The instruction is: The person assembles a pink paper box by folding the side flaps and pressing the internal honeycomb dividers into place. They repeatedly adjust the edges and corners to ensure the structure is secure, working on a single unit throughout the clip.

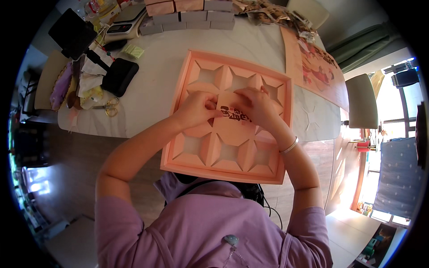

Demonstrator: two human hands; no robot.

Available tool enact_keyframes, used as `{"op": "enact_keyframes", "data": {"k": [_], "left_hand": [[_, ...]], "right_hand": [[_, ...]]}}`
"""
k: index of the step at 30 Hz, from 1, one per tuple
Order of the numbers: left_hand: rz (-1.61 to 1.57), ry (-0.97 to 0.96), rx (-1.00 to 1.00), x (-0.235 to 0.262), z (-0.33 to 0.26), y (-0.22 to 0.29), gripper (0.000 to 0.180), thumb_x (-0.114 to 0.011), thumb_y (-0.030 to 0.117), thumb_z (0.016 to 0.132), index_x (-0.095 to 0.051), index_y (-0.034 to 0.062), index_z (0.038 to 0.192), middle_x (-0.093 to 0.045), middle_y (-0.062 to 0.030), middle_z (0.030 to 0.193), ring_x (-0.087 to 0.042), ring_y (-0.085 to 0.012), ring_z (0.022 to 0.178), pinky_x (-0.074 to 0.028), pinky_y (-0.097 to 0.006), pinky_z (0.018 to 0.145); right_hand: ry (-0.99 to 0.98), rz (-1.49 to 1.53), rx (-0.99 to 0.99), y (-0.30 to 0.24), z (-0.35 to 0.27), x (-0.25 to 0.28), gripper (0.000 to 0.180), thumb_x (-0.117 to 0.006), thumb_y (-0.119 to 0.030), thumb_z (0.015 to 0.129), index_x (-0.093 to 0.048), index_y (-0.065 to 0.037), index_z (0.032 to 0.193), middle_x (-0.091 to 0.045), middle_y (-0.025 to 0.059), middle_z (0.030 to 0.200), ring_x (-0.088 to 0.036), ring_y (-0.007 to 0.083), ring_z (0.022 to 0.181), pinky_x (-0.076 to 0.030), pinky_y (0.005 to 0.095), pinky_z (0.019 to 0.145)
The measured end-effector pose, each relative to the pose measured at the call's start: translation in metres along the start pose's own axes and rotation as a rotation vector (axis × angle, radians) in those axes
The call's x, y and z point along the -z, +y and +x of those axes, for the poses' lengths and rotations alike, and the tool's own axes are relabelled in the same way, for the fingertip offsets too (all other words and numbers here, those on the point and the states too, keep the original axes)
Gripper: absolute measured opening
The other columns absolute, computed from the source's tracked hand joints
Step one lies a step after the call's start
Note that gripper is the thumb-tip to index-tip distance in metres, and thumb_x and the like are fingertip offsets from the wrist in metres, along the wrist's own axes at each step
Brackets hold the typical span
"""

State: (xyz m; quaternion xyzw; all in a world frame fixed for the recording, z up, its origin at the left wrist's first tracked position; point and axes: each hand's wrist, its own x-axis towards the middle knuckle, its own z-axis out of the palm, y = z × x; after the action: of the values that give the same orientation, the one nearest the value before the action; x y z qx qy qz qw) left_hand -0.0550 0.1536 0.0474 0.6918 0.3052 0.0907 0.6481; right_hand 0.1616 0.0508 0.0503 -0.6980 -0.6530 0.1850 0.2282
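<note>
An open pink gift box (288, 154) rests on the table's near edge and reaches toward my body. Fitted in it is a pink card insert (212, 145) with rows of square openings and folded flaps. Over the insert's middle lies a pink panel with dark brush-style characters (230, 129). My left hand (196, 108) pinches that panel's left side, thumb and fingers closed. Across its right and far side my right hand (259, 105) bends its fingers, gripping the edge and covering part of the print. Whether the panel is separate from the insert I cannot tell.
Scissors (111, 107) lie at the left, beside a black stand (119, 77). Stacked grey and pink small boxes (193, 20) and a scale (123, 27) stand at the back. A pink printed bag (317, 67) lies right, with thin white strips (309, 117) nearer me.
</note>
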Motion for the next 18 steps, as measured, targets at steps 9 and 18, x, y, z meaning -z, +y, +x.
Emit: {"op": "enact_keyframes", "data": {"k": [9, 18], "left_hand": [[0.047, -0.004, 0.013, 0.001, 0.001, -0.001, 0.019, -0.075, 0.000, 0.091, -0.068, -0.0081, 0.106, -0.077, -0.0137, 0.089, -0.077, -0.0200, 0.074, -0.061, -0.030, 0.067], [0.051, 0.011, -0.067, 0.003, 0.000, -0.003, 0.027, -0.077, 0.002, 0.089, -0.069, -0.0086, 0.113, -0.078, -0.0156, 0.094, -0.077, -0.0206, 0.082, -0.060, -0.030, 0.072]], "right_hand": [[0.015, 0.077, -0.044, -0.002, 0.009, -0.008, 0.018, -0.068, -0.027, 0.097, -0.070, -0.009, 0.095, -0.069, 0.0078, 0.088, -0.067, 0.0276, 0.092, -0.020, 0.0657, 0.113], [0.124, 0.264, 0.043, -0.004, 0.000, 0.020, 0.016, -0.072, -0.015, 0.093, -0.072, -0.006, 0.106, -0.073, 0.0112, 0.107, -0.070, 0.0296, 0.099, -0.045, 0.0492, 0.101]]}}
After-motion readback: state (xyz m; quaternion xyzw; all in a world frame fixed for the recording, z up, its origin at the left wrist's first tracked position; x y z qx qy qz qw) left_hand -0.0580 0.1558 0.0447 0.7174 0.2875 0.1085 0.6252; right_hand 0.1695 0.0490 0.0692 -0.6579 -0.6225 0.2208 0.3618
